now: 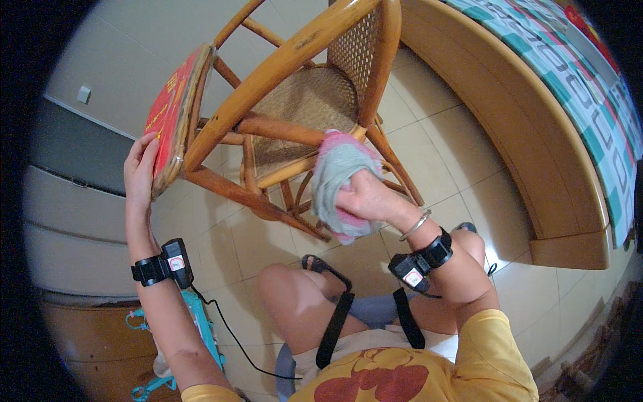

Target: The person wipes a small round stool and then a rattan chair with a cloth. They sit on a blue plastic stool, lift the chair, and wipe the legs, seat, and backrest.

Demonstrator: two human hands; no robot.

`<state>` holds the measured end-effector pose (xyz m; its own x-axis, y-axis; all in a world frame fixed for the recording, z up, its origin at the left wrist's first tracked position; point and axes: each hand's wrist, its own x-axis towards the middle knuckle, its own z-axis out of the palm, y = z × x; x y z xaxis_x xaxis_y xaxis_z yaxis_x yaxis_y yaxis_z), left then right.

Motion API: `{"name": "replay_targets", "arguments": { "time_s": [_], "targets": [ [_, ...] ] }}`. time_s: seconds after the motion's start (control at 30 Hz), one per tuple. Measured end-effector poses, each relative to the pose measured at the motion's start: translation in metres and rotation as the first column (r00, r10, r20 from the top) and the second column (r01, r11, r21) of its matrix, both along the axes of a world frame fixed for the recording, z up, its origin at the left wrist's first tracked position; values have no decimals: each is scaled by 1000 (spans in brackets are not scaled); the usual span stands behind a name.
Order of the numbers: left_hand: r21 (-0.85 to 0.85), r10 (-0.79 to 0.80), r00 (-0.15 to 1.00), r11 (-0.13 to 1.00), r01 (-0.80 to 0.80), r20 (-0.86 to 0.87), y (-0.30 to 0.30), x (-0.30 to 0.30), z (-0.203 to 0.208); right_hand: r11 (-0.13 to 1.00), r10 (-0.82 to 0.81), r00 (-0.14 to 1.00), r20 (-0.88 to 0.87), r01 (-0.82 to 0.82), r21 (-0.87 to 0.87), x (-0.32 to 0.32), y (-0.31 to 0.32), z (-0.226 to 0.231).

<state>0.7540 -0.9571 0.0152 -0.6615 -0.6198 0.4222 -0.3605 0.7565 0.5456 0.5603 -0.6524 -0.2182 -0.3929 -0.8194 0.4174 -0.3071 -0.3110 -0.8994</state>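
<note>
In front of me stands an orange-brown rattan chair point(288, 63), apparently tipped. A red panel point(175, 110) with yellow markings is at its left end. My left hand point(140, 164) is closed round the lower near corner of this panel, fingers on its red face. My right hand point(365, 197) grips a bunched grey and pink cloth point(338, 161), pressed against the right end of a chair rail point(288, 127). The cloth hides that joint and some of my fingers. Behind the rails show a woven seat point(305, 94) and a mesh backrest point(348, 40).
To the right runs a curved wooden bed frame point(495, 87) with checked bedding point(542, 53). A turquoise rack point(207, 328) is by my left elbow, near a brown wooden cabinet point(94, 342). A black cable point(228, 328) hangs from my left wrist device. Pale tiles point(435, 147) cover the floor.
</note>
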Motion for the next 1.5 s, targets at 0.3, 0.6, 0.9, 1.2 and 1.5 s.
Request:
{"name": "replay_targets", "arguments": {
  "time_s": [0.3,0.6,0.9,1.2,1.5],
  "targets": [
    [65,-3,999,998,6,-52,4,-2,-3,917,-382,923,-39,384,108,21,-34,-5],
    [51,-19,998,998,22,-62,-2,-4,-5,955,-259,956,-134,234,-181,44,-37,96],
    [-35,63,998,997,-64,-30,13,-5,-3,922,-370,893,-255,386,14,30,-46,50],
    [-150,160,986,977,-153,41,21,-6,2,959,-273,936,-220,282,9,26,-31,79],
    [-111,80,997,991,-79,0,10,-5,-4,938,-345,917,-202,328,-111,20,-52,84]
  ]
}}
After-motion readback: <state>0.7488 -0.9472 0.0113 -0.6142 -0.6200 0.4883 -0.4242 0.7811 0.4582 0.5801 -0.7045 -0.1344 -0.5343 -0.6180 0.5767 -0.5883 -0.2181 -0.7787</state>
